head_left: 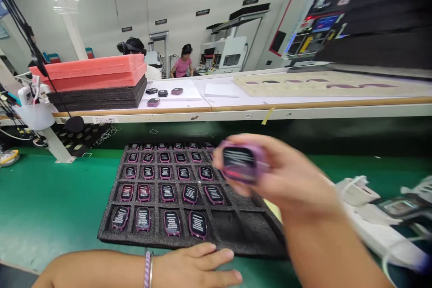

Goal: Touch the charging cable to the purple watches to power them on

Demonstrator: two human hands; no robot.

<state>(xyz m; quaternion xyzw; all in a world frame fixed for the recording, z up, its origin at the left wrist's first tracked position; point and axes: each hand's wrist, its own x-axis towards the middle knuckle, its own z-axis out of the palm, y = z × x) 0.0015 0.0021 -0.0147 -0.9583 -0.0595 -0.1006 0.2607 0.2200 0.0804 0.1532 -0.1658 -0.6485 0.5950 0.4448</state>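
My right hand point(280, 166) is closed around a purple smartwatch body point(239, 162) without a strap, its lit screen turned toward me and blurred by motion. It is held above the right side of a black foam tray point(108, 225). In the tray's compartments lie several similar purple watch bodies, such as this watch point(197, 224), most with white text on dark screens and two with reddish screens. Some compartments at the lower right hold nothing. My left hand point(202, 263), fingers spread, rests by the tray's front edge and holds nothing.
A shelf point(209, 108) runs behind the tray, bearing stacked red and black foam point(91, 74), a few loose watches point(162, 93) and a cream tray point(303, 85). White chargers and cables point(359, 191) crowd the right. Two people sit in the background.
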